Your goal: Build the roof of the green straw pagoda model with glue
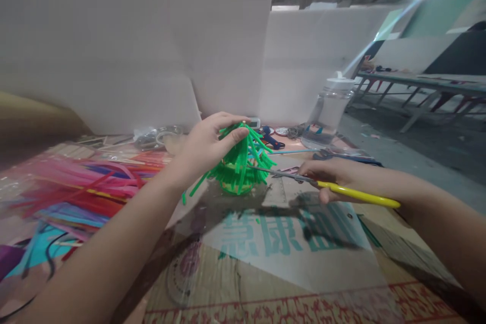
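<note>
A bright green bundle of fuzzy pipe cleaners (241,179), shaped like a small tree with drooping strands, stands on the table in front of me. My left hand (216,142) grips its top, thumb on the near side. From the right, my right hand (322,172) holds scissors with yellow handles (359,195). Their thin metal blades reach to the right side of the green strands, near the lower tier. Whether a strand lies between the blades is too blurred to tell. A loose green strand (198,185) sticks out at the lower left.
Pink, red and blue pipe cleaners (102,182) lie in a heap at left. A clear water bottle (328,111) stands at back right. A plastic bag with teal lettering (266,233) covers the table's front. White boards (228,50) rise behind; a grey table (425,81) stands farther right.
</note>
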Tool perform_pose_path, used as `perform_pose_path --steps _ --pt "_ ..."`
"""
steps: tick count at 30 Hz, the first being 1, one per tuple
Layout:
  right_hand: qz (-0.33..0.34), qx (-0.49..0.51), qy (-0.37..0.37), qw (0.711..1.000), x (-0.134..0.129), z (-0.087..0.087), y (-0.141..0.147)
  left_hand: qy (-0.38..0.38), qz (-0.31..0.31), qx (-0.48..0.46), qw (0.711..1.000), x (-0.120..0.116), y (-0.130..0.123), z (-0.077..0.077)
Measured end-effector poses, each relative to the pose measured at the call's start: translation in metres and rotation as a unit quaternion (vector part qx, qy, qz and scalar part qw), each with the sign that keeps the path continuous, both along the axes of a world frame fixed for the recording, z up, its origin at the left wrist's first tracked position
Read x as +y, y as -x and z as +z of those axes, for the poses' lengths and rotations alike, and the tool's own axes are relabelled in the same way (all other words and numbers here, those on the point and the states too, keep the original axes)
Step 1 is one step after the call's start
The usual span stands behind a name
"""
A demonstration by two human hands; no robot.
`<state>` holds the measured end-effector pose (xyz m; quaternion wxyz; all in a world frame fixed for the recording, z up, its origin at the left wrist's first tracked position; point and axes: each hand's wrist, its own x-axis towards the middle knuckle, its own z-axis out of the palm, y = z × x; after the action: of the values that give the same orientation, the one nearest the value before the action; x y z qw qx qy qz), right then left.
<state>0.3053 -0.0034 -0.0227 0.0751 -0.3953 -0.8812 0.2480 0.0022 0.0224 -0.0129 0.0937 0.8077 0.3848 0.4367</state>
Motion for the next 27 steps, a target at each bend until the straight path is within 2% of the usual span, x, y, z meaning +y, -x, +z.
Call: perform_pose_path --steps 4,14,17,23,27 --pt "-0.003 -0.019 0.043 0.999 0.001 0.001 -0.001 -0.005 -0.003 0.012 1.000 -0.002 -0.001 0.002" --pt "-0.004 -0.008 0.038 0.999 0.001 -0.002 -0.001 -0.016 -0.016 0.031 0.999 -0.007 -0.003 0.004" --pt "-0.006 -0.020 0.044 0.999 -0.007 0.005 0.002 -0.014 -0.019 0.028 0.999 -0.006 -0.002 0.004" --pt "-0.034 -0.019 0.138 0.990 -0.025 0.022 -0.011 -0.013 -0.030 0.022 0.999 -0.007 -0.002 0.005" --pt "-0.046 -0.030 0.108 0.993 -0.022 0.026 -0.020 -0.034 -0.044 0.044 0.997 -0.010 -0.004 0.005"
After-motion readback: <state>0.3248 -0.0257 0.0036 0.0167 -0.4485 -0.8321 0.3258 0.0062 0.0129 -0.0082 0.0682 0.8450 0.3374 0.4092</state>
